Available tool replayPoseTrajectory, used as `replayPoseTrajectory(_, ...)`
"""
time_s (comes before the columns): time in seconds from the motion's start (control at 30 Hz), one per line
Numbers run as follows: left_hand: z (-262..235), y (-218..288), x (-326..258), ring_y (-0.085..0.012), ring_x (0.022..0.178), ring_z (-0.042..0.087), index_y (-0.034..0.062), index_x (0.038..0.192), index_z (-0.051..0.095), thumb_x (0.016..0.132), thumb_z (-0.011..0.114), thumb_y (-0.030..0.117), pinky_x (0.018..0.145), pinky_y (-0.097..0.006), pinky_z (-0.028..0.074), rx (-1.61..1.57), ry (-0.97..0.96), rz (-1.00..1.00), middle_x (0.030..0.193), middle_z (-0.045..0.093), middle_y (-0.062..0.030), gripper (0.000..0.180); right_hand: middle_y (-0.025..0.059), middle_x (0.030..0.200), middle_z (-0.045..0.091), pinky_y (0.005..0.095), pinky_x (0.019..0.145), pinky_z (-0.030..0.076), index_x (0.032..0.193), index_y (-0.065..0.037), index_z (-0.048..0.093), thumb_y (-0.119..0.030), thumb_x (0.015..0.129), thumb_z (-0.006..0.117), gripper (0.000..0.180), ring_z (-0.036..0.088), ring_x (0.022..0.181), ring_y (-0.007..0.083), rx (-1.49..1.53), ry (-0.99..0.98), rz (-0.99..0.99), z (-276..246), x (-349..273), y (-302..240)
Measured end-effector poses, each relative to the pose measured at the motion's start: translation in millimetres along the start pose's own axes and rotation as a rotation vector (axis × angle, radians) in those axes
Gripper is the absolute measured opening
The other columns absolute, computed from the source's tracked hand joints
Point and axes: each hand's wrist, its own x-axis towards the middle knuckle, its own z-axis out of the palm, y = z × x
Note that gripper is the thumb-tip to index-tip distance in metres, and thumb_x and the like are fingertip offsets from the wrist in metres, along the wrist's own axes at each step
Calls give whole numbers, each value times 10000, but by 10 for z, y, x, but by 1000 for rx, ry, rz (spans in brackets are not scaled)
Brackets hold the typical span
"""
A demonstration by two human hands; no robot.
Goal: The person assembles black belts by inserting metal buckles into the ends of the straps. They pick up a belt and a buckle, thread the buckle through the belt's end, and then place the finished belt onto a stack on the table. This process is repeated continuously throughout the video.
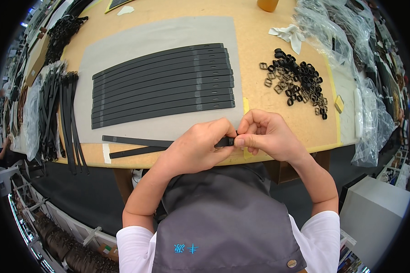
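Both hands (200,145) (272,136) pinch a black strap (224,142); buckles (283,83) and black loops (308,75) lie ahead-right, aligned strips (164,86) ahead-left.

The scene is viewed from the left one of two fisheye cameras worn side by side on the person's head, faced steeply downward over the desk (253,50). The left grip (201,143) and right grip (271,135) are taken in from close by, near the middle, with the grey apron (223,218) seen below them. The dark floor (86,195) is included past the desk's near edge, and straight lines are bent toward a black, rounded rim.
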Motion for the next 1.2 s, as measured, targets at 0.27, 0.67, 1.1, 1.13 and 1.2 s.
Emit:
replayPoseTrajectory(0.27,-10,31,7,-198,751,717,13,1041,680,830,845,47,653,-297,564,34,47,-13,891,738,-102,270,1,800,692,215,649,516,1092,-18,634,-99,927,826,266,638,708,55,213,-33,-141,-6,67,185)
replayPoseTrajectory(0.67,-39,101,-29,-91,724,663,-5,1021,723,830,846,35,612,-234,538,35,140,-51,875,724,-48,231,85,1015,739,269,753,630,1163,29,675,-190,1050,674,246,759,855,162,395,-48,-141,-276,-62,230)
replayPoseTrajectory(1.1,-30,148,-66,-120,685,675,-2,1007,720,814,830,-4,588,-249,536,60,144,7,845,719,-64,223,44,984,723,253,780,563,1225,20,706,-124,974,772,297,673,868,95,313,-51,-332,28,-89,224)
replayPoseTrajectory(1.13,-18,152,-72,-131,682,677,0,1007,718,808,832,-5,587,-254,538,65,148,19,843,717,-66,229,31,949,713,241,756,547,1213,22,709,-136,973,777,295,651,836,79,219,-44,-325,45,-93,207)
replayPoseTrajectory(1.2,-3,156,-82,-151,678,682,5,1007,715,797,835,-9,586,-266,542,75,155,42,840,713,-70,242,5,879,691,217,708,517,1190,24,716,-160,971,786,294,607,771,47,30,-28,-310,65,-99,178)
